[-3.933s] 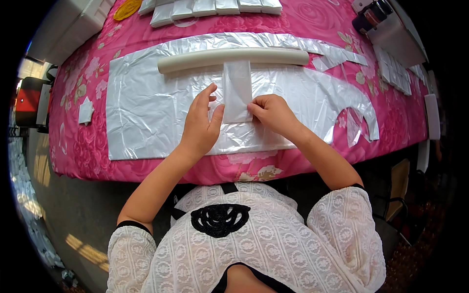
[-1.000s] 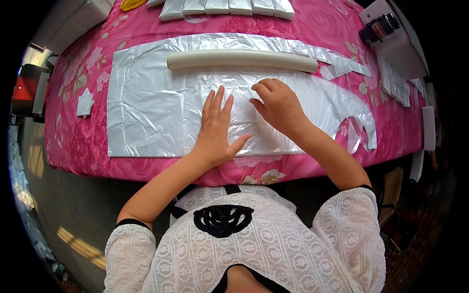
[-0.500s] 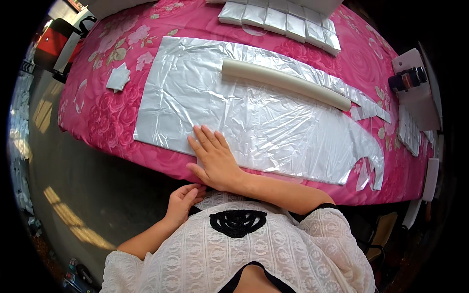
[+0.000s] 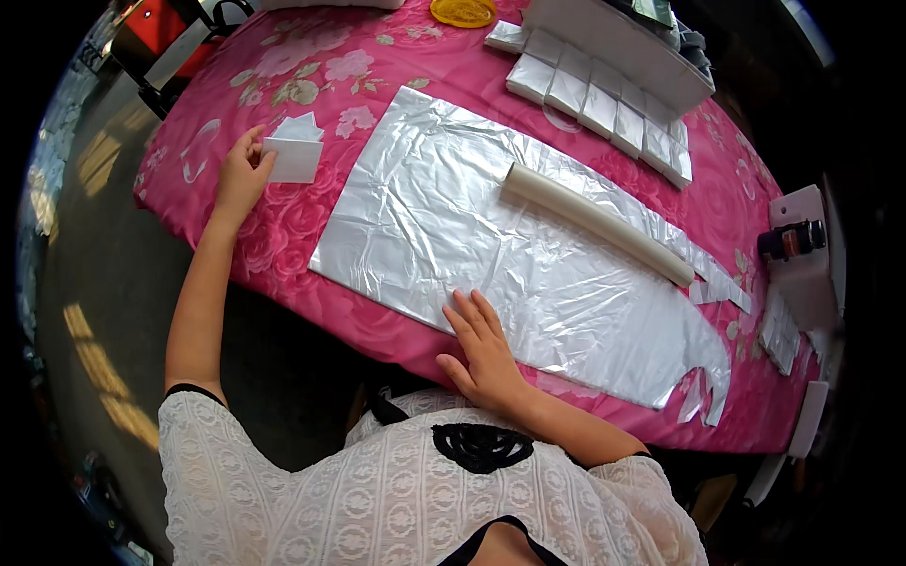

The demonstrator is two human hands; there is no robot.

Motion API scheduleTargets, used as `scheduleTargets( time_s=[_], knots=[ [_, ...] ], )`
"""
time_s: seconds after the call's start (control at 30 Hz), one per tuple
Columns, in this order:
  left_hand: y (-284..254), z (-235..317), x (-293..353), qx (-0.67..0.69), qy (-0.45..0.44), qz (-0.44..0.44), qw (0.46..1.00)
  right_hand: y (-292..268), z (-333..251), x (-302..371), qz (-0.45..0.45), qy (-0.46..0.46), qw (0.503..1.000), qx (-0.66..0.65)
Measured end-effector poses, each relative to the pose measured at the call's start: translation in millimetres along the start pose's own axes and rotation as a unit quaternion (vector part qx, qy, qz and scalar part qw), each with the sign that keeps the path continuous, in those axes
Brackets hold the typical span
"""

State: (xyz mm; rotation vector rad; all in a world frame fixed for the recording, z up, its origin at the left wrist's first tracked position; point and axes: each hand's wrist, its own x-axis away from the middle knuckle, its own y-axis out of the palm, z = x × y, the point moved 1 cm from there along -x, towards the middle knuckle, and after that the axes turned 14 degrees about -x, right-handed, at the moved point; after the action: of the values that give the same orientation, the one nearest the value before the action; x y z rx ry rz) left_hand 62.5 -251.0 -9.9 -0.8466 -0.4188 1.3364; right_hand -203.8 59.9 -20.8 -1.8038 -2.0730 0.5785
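Note:
My left hand (image 4: 243, 170) is closed at the far left of the table, pinching a white square packet (image 4: 295, 161) between thumb and fingers. Just behind it lies another small white packet (image 4: 300, 125). A shiny, thin plastic apron (image 4: 415, 226) is spread flat across the middle, its cut-out end pointing right; whether it is one layer or several I cannot tell. On its near edge rests my right hand (image 4: 486, 354), open, fingers stretched flat. A long pale tube (image 4: 604, 226) lies slantwise over the far side of the apron.
Pink floral cloth (image 4: 283, 226) covers the table. Rows of folded plastic packets (image 4: 595, 108) lie at the back beside a white box (image 4: 623, 57). A yellow dish (image 4: 462, 11) stands at the far edge. To the right are a dark jar (image 4: 791, 241) and more packets (image 4: 779, 330).
My left hand has gone from beside my body out to the small packets at far left and taken hold of one. My right hand stays flat on the apron's near edge. The view has shifted.

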Motion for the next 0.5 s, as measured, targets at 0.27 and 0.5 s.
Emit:
scheduleTargets(
  time_s=[0.27, 0.5],
  knots=[
    [56, 56, -6, -0.195, 0.200, 0.031, 0.960, -111, 50, -16, 0.201, -0.012, 0.944, 0.261],
    [104, 165, 92, -0.108, 0.383, -0.187, 0.898, -208, 87, 20, 0.187, 0.261, 0.911, 0.258]
  ],
)
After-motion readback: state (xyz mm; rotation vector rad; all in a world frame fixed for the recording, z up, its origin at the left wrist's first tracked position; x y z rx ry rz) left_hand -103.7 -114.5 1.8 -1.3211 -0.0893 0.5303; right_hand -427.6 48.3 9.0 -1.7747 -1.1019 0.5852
